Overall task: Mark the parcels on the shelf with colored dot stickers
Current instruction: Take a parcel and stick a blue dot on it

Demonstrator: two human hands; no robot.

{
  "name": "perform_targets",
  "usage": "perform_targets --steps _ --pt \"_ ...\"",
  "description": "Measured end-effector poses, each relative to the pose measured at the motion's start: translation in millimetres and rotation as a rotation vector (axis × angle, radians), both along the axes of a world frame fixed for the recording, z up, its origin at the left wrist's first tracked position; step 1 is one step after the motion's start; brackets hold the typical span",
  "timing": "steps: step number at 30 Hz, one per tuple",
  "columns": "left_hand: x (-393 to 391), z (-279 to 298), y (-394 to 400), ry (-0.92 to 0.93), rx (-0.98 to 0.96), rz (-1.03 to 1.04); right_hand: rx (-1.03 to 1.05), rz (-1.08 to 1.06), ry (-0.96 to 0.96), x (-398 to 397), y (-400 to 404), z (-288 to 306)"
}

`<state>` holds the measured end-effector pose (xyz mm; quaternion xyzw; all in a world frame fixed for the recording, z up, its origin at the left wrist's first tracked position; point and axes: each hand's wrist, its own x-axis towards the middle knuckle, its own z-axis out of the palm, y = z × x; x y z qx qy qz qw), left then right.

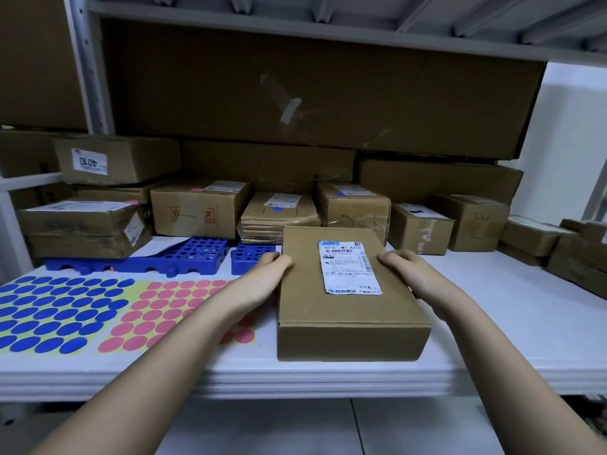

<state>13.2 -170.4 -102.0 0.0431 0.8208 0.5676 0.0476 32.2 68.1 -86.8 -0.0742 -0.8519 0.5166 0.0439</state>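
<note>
While both hands are holding it by its long sides, the flat parcel (348,300) is lying near the front edge of the white shelf (492,323), with its shipping label (349,267) facing up. The left hand (269,274) is pressing the left side and the right hand (407,274) the right side; the fingers are curling around the edges, and neither hand is carrying a sticker. No colored dot is showing on the top of this parcel, so it seems to be waiting for its mark.

Just to the left, the pink sticker sheet (164,316) and, further left, the blue sticker sheet (56,316) are lying flat, both with many dots remaining. Behind them two blue racks (184,254) are standing.

In the far row, some parcels are already showing dots: a blue one on the stacked flat parcel (279,211) and on the box beside it (354,205), a pink one on the box to the left (197,208). The boxes at the right (469,221) are showing no dot that can be seen, so the work looks partly done.
</note>
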Motion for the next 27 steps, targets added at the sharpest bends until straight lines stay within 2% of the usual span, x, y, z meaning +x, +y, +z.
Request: perform_targets --steps 3,6,10,14,22,27 --pt "-0.3 -1.9 -8.6 0.034 -0.046 0.02 0.203 -0.097 0.131 1.6 -0.9 3.0" --pt "4.7 3.0 -17.5 0.203 -0.074 0.099 0.38 -0.171 0.314 11.7 -14.8 15.5" --pt "13.4 8.6 -47.8 0.486 -0.017 0.238 0.415 -0.116 0.55 26.5 -50.3 35.3" --pt "27.4 17.3 -86.2 0.61 0.041 0.342 0.386 0.057 0.682 38.0 -107.1 47.0" --pt "43.2 9.9 -178.1 0.586 -0.045 0.463 0.396 0.382 0.675 30.4 -235.8 39.5" --pt "45.7 -2.4 -218.4 0.522 -0.167 0.499 0.425 0.474 0.48 -1.1 -296.7 17.1"
